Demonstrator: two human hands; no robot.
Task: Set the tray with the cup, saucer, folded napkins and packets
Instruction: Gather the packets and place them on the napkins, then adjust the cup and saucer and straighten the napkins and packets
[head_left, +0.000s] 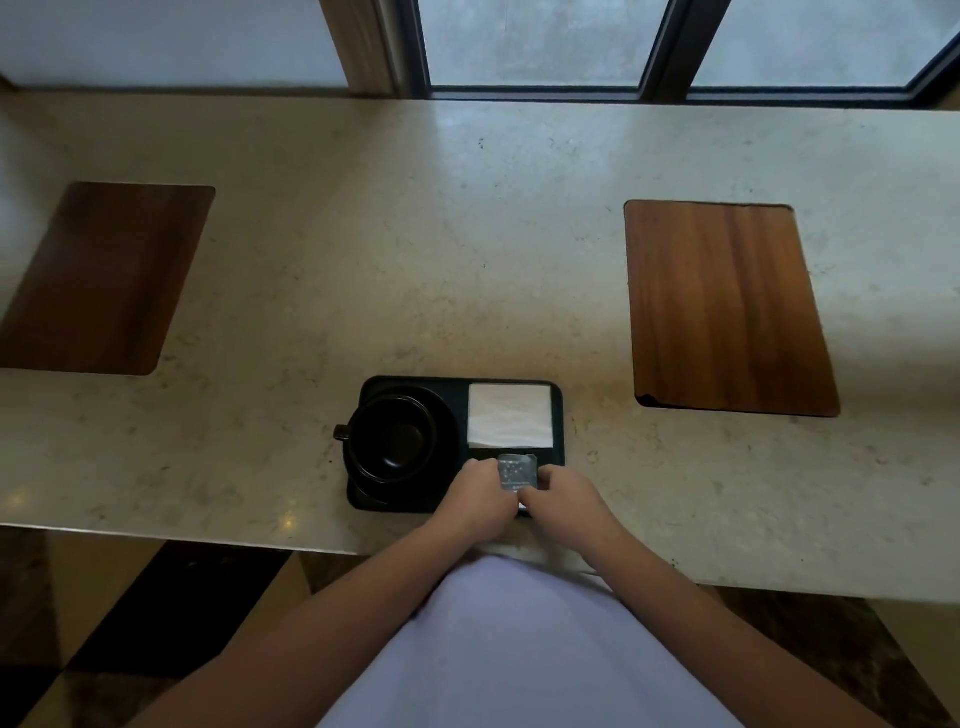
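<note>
A black tray (559, 415) lies on the stone counter near its front edge. On its left half a black cup (392, 439) stands on a black saucer (447, 415), handle pointing left. White folded napkins (510, 414) fill the tray's back right part. In front of them a grey packet (515, 470) sits in the front right part. My left hand (480, 496) pinches the packet's left side and my right hand (563, 496) pinches its right side, fingers curled at its edges. The packet's lower part is hidden by my fingers.
Two wooden inlay panels are set into the beige counter (467, 234), one at the left (98, 275) and one at the right (727, 306). A window frame (660, 52) runs along the back. The counter's front edge lies just below the tray.
</note>
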